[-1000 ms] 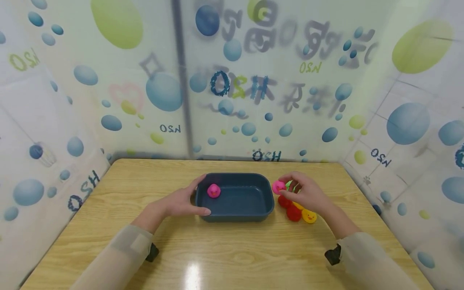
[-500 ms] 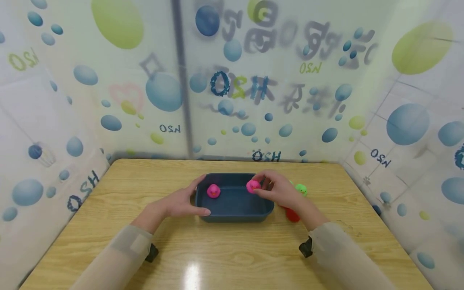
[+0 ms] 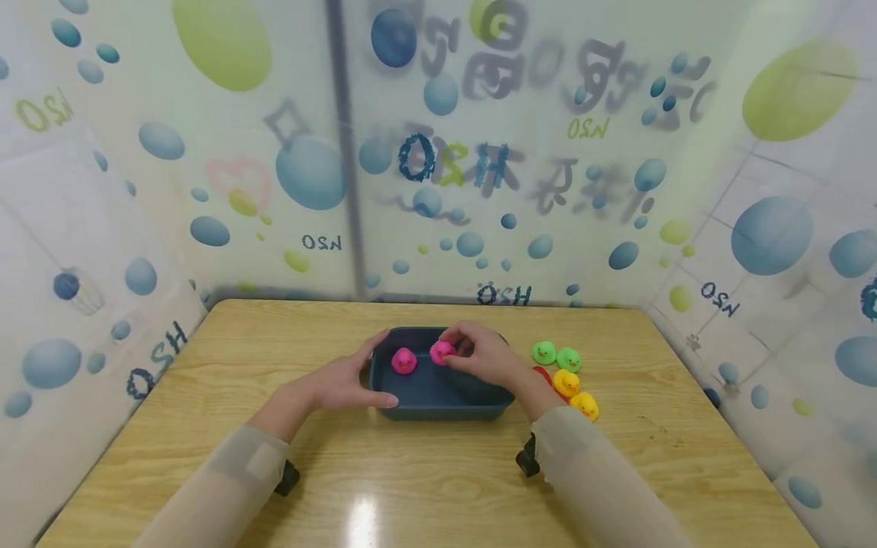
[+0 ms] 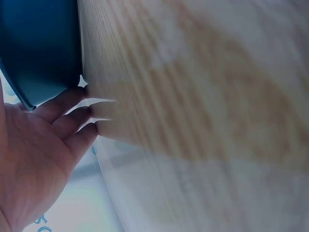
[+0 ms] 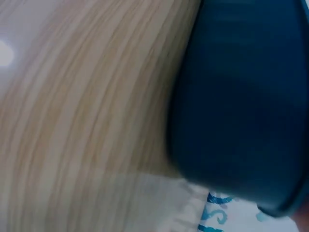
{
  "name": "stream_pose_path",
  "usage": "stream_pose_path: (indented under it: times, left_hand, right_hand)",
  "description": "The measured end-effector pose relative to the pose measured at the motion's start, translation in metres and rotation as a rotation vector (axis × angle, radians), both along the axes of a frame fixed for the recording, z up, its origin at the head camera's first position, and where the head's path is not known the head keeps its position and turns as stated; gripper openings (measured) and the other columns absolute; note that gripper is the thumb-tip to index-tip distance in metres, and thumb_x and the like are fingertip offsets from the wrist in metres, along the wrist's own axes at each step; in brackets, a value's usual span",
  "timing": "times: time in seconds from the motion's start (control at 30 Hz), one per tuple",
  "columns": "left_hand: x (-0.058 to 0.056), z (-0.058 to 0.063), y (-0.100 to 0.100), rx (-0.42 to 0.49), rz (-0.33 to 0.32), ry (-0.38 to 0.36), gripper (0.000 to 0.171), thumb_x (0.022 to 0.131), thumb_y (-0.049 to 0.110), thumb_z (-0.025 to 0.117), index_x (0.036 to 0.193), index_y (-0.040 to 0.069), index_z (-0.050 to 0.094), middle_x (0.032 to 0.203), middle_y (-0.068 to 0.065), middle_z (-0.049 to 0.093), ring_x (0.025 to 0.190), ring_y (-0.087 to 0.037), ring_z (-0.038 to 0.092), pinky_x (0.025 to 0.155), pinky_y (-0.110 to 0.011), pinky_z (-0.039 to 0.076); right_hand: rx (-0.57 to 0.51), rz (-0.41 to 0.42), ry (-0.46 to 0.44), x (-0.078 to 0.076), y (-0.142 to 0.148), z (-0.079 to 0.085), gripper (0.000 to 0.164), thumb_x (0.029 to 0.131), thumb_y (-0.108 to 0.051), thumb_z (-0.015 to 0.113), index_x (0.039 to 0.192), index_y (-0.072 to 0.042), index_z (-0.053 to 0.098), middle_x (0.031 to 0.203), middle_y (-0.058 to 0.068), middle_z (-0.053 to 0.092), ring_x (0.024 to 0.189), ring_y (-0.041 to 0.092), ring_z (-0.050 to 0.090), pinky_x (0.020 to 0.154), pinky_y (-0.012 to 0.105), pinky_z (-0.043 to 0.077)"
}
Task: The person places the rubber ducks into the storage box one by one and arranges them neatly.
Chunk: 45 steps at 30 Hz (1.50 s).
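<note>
Over the dark blue plastic tub (image 3: 432,412) my right hand (image 3: 483,356) pinches a pink rubber duck (image 3: 441,352) between thumb and fingertips. A second pink duck (image 3: 403,361) sits inside the tub near its left end. My left hand (image 3: 340,380) spans the tub's left end, thumb along the front rim and fingers towards the back corner. In the left wrist view, the straight fingers (image 4: 72,123) of that hand lie against the tub's outer wall. Only the tub's dark wall (image 5: 236,106) and the table show clearly in the right wrist view; the held duck is hidden there.
To the right of the tub, two green ducks (image 3: 556,356), two yellow ducks (image 3: 575,394) and a partly hidden red one (image 3: 543,374) lie on the wooden table (image 3: 425,487). Patterned curtains (image 3: 438,251) enclose the table at the back and sides.
My right hand has carried the pink duck leftward from beside the tub to over its middle. The green and yellow ducks have come into full view. My left hand has stayed put.
</note>
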<state>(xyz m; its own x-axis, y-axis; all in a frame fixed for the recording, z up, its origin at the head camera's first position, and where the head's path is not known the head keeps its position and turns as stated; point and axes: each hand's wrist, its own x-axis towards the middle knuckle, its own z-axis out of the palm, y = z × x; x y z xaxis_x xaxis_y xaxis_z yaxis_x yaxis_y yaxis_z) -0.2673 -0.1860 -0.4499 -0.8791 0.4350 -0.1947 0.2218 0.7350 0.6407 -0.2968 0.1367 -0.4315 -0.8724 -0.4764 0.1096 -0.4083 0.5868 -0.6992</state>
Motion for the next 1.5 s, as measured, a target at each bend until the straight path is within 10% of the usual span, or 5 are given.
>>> stream_pose_path:
  times: [1.5]
  left_hand:
    - [0.002,0.002,0.000,0.014,-0.006,-0.011,0.126,0.088,0.069,0.083,0.177,0.039,0.000,0.172,-0.029,0.042,0.156,-0.051,0.046,0.126,-0.071,0.038]
  right_hand:
    - [0.044,-0.070,-0.115,-0.010,-0.031,-0.023,0.029,0.098,-0.019,0.085,0.125,-0.019,0.074,0.125,0.003,0.073,0.096,0.017,0.068,0.089,0.036,0.064]
